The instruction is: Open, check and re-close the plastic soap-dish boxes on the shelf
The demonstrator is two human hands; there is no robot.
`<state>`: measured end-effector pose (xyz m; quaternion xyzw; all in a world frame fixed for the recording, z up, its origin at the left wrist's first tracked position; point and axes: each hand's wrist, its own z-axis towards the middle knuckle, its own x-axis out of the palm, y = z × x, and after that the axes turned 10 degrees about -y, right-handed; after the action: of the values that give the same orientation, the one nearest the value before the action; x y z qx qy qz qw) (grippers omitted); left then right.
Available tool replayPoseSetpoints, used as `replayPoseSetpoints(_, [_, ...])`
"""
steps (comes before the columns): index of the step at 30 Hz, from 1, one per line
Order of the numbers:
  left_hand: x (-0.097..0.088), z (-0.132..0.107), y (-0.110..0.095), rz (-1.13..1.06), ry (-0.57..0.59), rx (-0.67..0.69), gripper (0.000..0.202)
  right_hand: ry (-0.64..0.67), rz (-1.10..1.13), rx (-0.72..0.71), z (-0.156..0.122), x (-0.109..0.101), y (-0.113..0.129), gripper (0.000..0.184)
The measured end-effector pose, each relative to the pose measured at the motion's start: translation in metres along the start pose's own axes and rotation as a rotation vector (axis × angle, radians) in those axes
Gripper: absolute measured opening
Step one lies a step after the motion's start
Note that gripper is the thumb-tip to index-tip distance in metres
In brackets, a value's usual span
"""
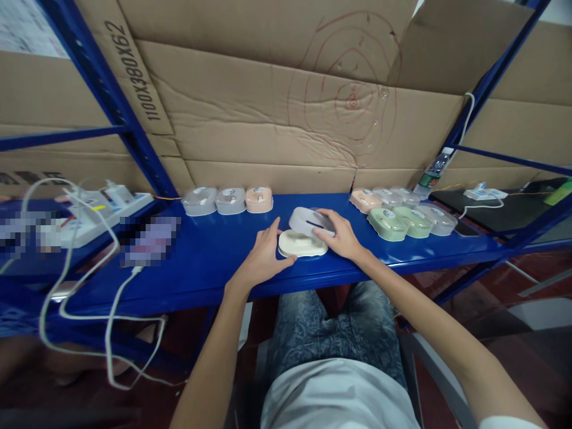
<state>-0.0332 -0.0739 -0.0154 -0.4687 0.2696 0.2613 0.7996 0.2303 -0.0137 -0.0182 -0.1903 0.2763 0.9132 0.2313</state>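
A cream oval box base (304, 245) lies on the blue table in front of me. Just above its back edge, a translucent whitish lid (306, 221) with a dark slot is tilted, gripped at its right end by my right hand (338, 234). My left hand (267, 253) is at the left end of the base, thumb and fingers spread around it. Whether the left fingertips touch the base I cannot tell. The lid's right end is covered by my right fingers.
Two clear boxes (215, 201) and a peach box (259, 199) stand at the back left. Several more, including a green box (388, 224), stand at the right near a bottle (433, 173). A phone (151, 241) with a white cable (117, 298) and a power strip (107, 217) lie left.
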Motion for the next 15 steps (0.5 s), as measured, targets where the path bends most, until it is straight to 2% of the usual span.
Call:
replayPoseSetpoints(4, [0.0,0.0,-0.001,-0.017,-0.002,-0.021,0.105,0.171,-0.058,-0.075,-0.003,0.0,0.006,0.065])
replayPoseSetpoints(7, [0.0,-0.001,0.001,-0.018,-0.007,-0.017,0.105,0.251,-0.07,-0.105,-0.003,0.0,0.01,0.068])
replayPoseSetpoints(15, [0.002,0.0,0.008,-0.004,-0.003,-0.014,0.106,0.337,-0.075,-0.185,-0.001,0.001,0.014,0.073])
